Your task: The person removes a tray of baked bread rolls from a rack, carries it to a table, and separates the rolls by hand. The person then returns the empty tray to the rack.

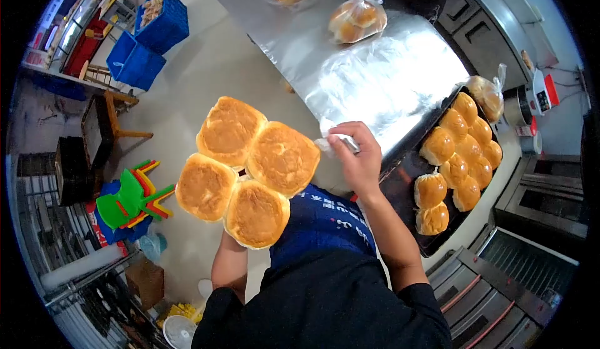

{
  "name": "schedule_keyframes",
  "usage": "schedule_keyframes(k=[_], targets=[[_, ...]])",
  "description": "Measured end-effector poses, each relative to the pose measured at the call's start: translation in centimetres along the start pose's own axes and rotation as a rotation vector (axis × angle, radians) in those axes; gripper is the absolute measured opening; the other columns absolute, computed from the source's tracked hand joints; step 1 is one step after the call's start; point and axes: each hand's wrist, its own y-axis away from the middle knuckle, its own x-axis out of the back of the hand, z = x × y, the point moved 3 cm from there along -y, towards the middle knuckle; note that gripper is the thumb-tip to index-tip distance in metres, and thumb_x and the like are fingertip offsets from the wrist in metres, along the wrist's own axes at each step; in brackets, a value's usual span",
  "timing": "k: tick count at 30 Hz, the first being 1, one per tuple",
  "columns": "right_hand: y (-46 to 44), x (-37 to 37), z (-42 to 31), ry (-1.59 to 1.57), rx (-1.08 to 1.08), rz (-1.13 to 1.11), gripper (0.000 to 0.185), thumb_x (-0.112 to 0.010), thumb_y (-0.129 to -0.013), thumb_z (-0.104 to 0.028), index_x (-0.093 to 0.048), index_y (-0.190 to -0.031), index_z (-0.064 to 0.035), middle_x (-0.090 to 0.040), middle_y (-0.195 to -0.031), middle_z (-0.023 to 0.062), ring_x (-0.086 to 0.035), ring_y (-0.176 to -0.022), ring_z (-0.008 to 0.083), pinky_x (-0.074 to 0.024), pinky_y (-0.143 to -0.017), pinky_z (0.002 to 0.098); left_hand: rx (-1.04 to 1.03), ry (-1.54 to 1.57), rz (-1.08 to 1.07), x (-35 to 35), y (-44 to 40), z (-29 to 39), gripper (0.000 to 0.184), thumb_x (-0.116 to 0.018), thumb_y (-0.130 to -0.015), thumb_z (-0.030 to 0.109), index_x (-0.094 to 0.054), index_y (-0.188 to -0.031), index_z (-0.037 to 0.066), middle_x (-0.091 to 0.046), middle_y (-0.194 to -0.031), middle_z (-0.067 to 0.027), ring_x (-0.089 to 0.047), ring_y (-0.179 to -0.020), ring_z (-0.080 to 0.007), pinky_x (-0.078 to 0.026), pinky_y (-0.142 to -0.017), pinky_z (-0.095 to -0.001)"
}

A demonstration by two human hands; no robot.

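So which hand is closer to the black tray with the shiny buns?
Right. The right hand is just left of the black tray in the picture; the left hand is farther left, hidden behind the four joined buns.

The joined buns (259, 175) before me show dry, matt, faintly wrinkled undersides with rougher pale edges. My right hand (357, 158) pinches a crumpled white scrap (326, 126), plastic or paper, I can't tell, beside a silvery piece (351, 144) that glints like metal. The worktable (269, 24) is smooth, shiny metal, strewn with clear, creased plastic film (381, 80); the bag (356, 20) on it is thin, glossy and see-through. On the dark, metal-looking tray (397, 189), bun tops (469, 149) gleam as if glazed. My blue apron (322, 224) is printed cloth, my black top (319, 305) matt fabric. The green chair (122, 202) and blue crate (172, 30) look plastic.
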Motion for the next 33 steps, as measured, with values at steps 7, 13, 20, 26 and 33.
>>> schedule_keyframes(k=[7, 13, 20, 26, 33], targets=[[6.4, 1.6, 2.2, -0.034, 0.214, -0.678, 0.024, -0.073, -0.078, -0.003, -0.076, -0.101, -0.0058, -0.066, -0.094, 0.0103, -0.067, -0.090, 0.0284, -0.0529, -0.081, 0.0352, -0.037, -0.006, -0.012, 0.1, 0.5, -1.0, 0.067, -0.052, -0.105, 0.053, -0.040, -0.158, 0.015, -0.037, -0.164, -0.0071, -0.038, -0.149, -0.0351, -0.033, -0.123, -0.0554], [2.3, 2.7, 1.7, -0.050, 0.124, -0.179, 0.025, -0.075, -0.081, 0.002, -0.074, -0.105, -0.0035, -0.070, -0.098, 0.0099, -0.068, -0.094, 0.0213, -0.0517, -0.084, 0.0317, -0.026, -0.013, -0.032, -0.7, -0.1, -1.3, 0.066, -0.052, -0.105, 0.052, -0.041, -0.157, 0.014, -0.037, -0.165, -0.0071, -0.037, -0.149, -0.0365, -0.033, -0.123, -0.0566], [1.6, 0.5, -3.9, -0.223, 0.284, -0.458, 0.024, -0.064, -0.079, 0.004, -0.077, -0.099, -0.0022, -0.072, -0.086, 0.0114, -0.066, -0.080, 0.0261, -0.0512, -0.074, 0.0362, 0.051, -0.011, -0.086, -2.5, 1.3, -1.5, 0.064, -0.053, -0.105, 0.050, -0.041, -0.157, 0.014, -0.037, -0.165, -0.0072, -0.036, -0.150, -0.0381, -0.032, -0.124, -0.0579], [2.0, 4.8, -3.1, -0.132, 0.140, -0.383, 0.017, -0.061, -0.078, 0.006, -0.073, -0.088, -0.0008, -0.074, -0.093, 0.0129, -0.069, -0.079, 0.0232, -0.0540, -0.072, 0.0346, 0.088, 0.098, -0.050, -3.0, 4.3, -2.4, 0.058, -0.059, -0.102, 0.049, -0.049, -0.153, 0.024, -0.034, -0.166, -0.0104, -0.035, -0.147, -0.0486, -0.036, -0.117, -0.0696], [3.5, 2.1, -5.1, -0.297, 0.471, -0.554, 0.018, -0.068, -0.088, -0.002, -0.079, -0.102, -0.0030, -0.076, -0.102, 0.0136, -0.073, -0.088, 0.0281, -0.0549, -0.076, 0.0359, 0.224, -0.112, 0.174, 1.6, 6.8, -2.4, 0.052, -0.055, -0.105, 0.047, -0.052, -0.149, 0.019, -0.042, -0.160, -0.0126, -0.039, -0.147, -0.0422, -0.038, -0.119, -0.0631]])
